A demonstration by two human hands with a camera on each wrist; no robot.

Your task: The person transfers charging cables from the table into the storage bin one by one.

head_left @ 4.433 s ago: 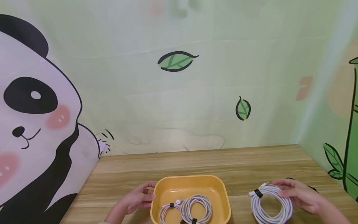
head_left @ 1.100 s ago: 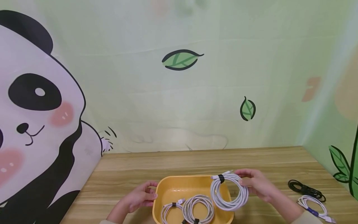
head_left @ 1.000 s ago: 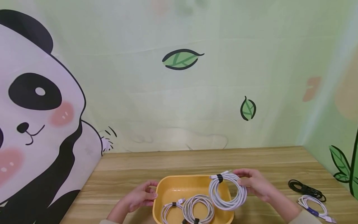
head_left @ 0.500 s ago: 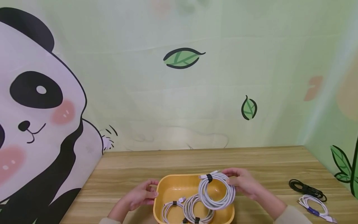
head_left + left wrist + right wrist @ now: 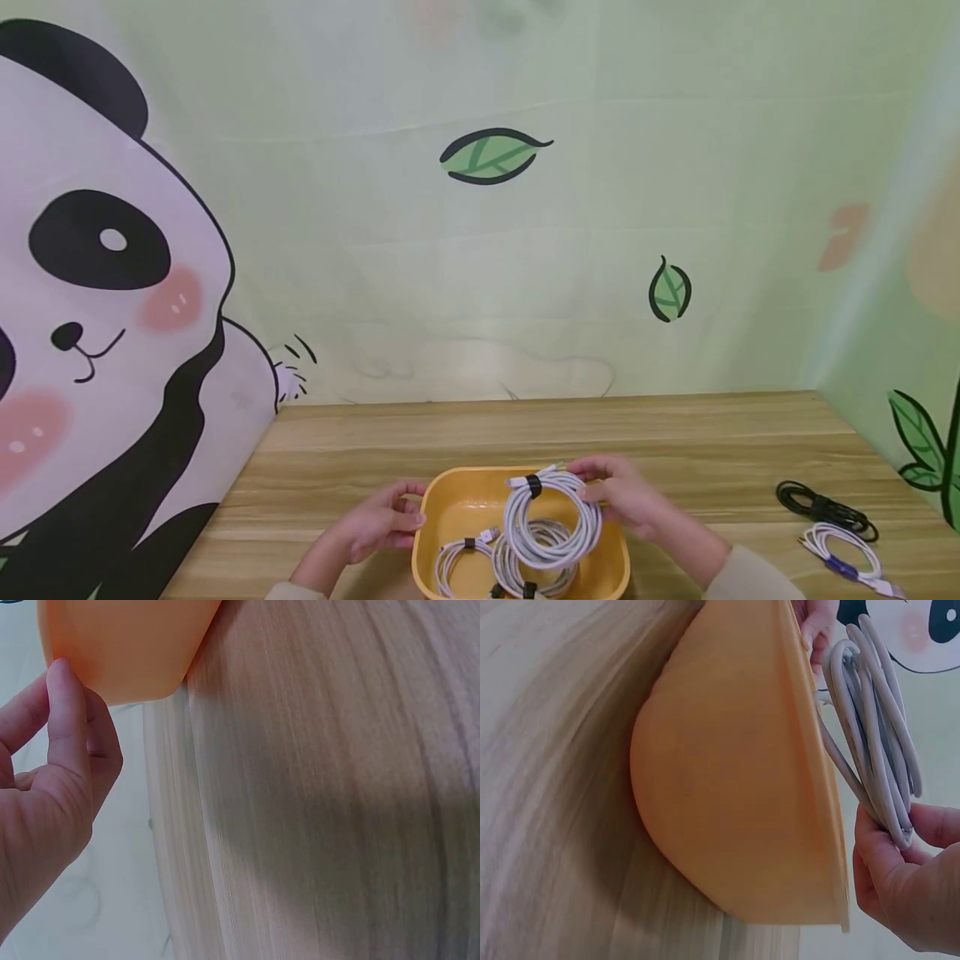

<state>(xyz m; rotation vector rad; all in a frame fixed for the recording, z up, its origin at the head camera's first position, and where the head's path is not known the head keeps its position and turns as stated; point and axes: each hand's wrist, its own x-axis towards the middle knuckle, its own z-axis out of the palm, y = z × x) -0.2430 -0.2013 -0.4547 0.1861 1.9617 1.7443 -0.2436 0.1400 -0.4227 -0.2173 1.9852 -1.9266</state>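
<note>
My left hand (image 5: 381,523) pinches the left rim of a yellow plastic tray (image 5: 450,492), thumb and fingertips on its wall, as the left wrist view also shows. In my right hand (image 5: 615,493) is a thick white coiled cable (image 5: 517,525) with a black strap, pinched between thumb and fingers at its upper right. That coil hangs above the tray, over its rim in the right wrist view. Inside the tray lie a smaller white coiled cable (image 5: 444,562) and a larger greyish-white coil (image 5: 504,575), partly hidden behind the held one.
On the wooden table (image 5: 375,442), to the right, lie a black bundled cable (image 5: 825,510) and a white coiled cable (image 5: 862,554) with a blue strap. A printed panda backdrop (image 5: 337,208) stands behind and beside the table.
My right hand has lifted the thick white cable coil from the table at right and carried it left over the tray. My left hand has kept hold of the tray's rim.
</note>
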